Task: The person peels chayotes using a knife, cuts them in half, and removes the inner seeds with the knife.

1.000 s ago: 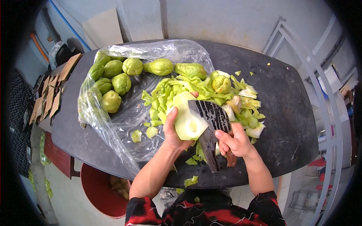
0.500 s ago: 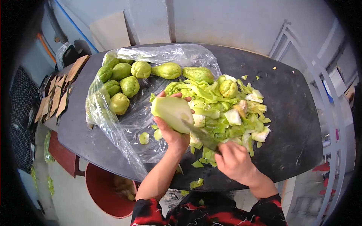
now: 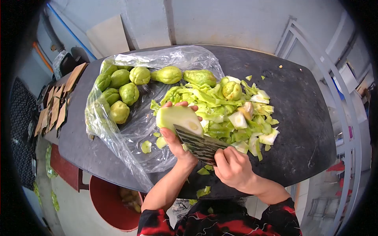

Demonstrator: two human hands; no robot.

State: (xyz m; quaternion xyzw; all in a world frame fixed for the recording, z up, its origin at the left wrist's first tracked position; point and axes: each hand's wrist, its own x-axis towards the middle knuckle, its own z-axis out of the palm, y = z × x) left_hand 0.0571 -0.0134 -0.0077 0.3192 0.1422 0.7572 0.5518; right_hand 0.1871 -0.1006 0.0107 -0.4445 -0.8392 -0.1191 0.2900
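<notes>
My left hand (image 3: 178, 146) is wrapped around a peeled chayote (image 3: 176, 118), whose pale cut face points up. In my right hand (image 3: 233, 167) is the handle of a knife with a broad, dark-patterned blade (image 3: 201, 144). The blade lies against the near right side of the chayote, its flat face turned toward me. Just beyond both hands spreads a heap of green peelings and pale offcuts (image 3: 220, 122). One chayote (image 3: 232, 90) sits on that heap.
A clear plastic bag (image 3: 130, 145) with several whole chayotes (image 3: 129, 93) lies at the left of the dark table (image 3: 303, 133). Below the table's front edge stands a red tub (image 3: 106, 204) with pale pieces inside. Cardboard pieces (image 3: 59, 102) lie at far left.
The knife has turned from nearly edge-on to showing its broad face. My right hand has moved slightly left and down, and the chayote stays in my left hand.
</notes>
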